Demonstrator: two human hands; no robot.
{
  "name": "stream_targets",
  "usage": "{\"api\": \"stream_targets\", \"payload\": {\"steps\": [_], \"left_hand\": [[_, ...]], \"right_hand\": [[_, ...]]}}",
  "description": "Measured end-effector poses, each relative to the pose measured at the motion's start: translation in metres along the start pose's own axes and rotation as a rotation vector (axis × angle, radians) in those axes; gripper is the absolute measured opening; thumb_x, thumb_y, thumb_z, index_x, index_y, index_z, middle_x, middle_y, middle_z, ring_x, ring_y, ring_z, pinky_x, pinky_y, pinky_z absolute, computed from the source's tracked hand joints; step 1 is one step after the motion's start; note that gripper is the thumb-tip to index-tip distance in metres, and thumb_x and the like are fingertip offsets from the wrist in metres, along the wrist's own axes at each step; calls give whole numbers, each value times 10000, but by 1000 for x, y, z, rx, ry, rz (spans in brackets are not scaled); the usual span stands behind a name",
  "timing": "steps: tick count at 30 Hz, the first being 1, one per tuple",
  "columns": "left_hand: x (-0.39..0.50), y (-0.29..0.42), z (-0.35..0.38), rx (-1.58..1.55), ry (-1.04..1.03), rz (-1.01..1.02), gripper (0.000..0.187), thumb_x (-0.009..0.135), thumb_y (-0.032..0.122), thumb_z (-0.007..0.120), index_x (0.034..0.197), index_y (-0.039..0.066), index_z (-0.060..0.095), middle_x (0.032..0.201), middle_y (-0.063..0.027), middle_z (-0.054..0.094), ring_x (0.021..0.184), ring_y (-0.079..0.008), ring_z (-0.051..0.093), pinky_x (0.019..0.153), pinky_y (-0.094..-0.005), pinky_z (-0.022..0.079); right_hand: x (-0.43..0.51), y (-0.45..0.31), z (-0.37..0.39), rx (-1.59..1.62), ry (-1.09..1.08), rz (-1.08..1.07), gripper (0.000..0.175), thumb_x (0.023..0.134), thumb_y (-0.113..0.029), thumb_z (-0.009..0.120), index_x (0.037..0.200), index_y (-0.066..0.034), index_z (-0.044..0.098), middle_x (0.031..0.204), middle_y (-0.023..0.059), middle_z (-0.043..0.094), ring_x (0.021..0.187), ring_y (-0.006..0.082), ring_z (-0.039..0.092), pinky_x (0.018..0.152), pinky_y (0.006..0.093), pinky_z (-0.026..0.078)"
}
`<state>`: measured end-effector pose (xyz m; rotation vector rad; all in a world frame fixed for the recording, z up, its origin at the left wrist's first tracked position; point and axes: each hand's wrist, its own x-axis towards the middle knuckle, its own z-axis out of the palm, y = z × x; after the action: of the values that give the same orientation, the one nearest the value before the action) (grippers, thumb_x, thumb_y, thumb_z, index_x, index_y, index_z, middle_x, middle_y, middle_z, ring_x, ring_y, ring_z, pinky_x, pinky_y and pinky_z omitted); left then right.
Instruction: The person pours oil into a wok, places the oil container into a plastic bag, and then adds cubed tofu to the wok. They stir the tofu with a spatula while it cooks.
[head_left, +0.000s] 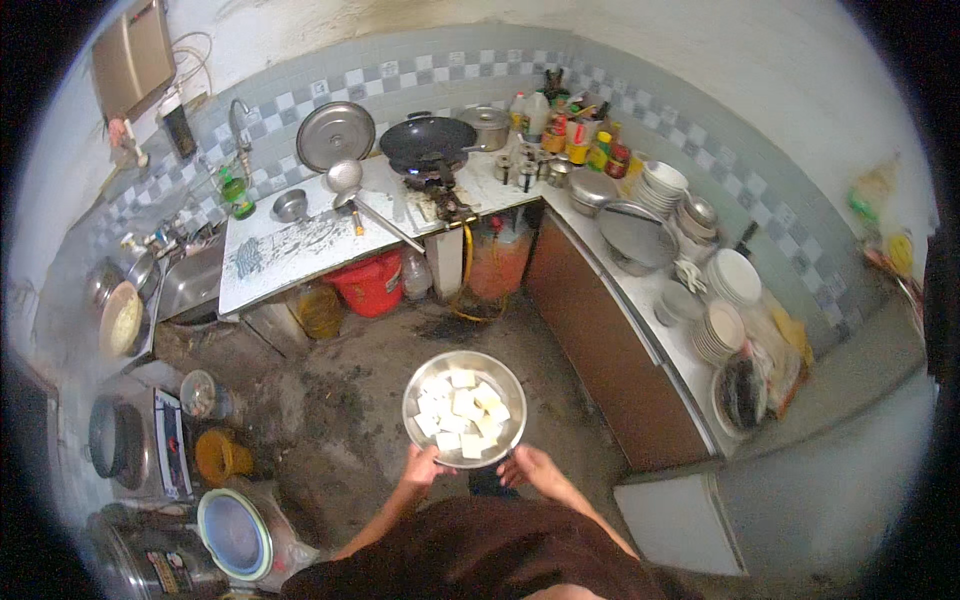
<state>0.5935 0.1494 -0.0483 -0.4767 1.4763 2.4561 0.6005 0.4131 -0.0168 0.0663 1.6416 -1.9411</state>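
Note:
A round steel bowl (412, 379) is held out over the floor at waist height. Pale, roughly square pieces of food, possibly tofu, (465, 403) lie in it. My left hand (424, 465) grips the bowl's near left rim, its thumb at the edge. At the near right rim is my right hand (525, 466), its fingers curled at and partly under the bowl. Beyond them, on the counter, a black wok (427, 139) stands on a gas burner. A perforated steel skimmer (344, 176) lies beside a ladle to the left of the burner.
A white counter (277, 274) runs from the sink (196, 281) past the wok. Bottles, pots and stacked plates (733, 276) line the right counter (694, 397). Beneath the far counter are a red bucket (369, 285) and a gas cylinder (496, 259). An orange bucket (223, 455) stands at left.

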Motion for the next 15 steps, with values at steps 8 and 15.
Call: {"api": "stream_targets", "payload": {"steps": [8,15], "left_hand": [[104,119,10,-40,301,315,494,840,88,486,1305,-68,428,1102,-194,619,847,-278,678,538,-371,572],[170,175,35,-142,621,314,466,819,20,466,1273,-81,446,991,-200,637,666,-273,665,408,-344,501]], "right_hand": [[234,-162,-124,-130,95,-107,558,1024,-495,396,1251,-4,530,989,132,669,807,201,649,726,356,547],[467,-297,-192,260,24,-168,492,1024,-436,437,1191,16,538,1023,170,663,915,291,656,810,412,556]]}}
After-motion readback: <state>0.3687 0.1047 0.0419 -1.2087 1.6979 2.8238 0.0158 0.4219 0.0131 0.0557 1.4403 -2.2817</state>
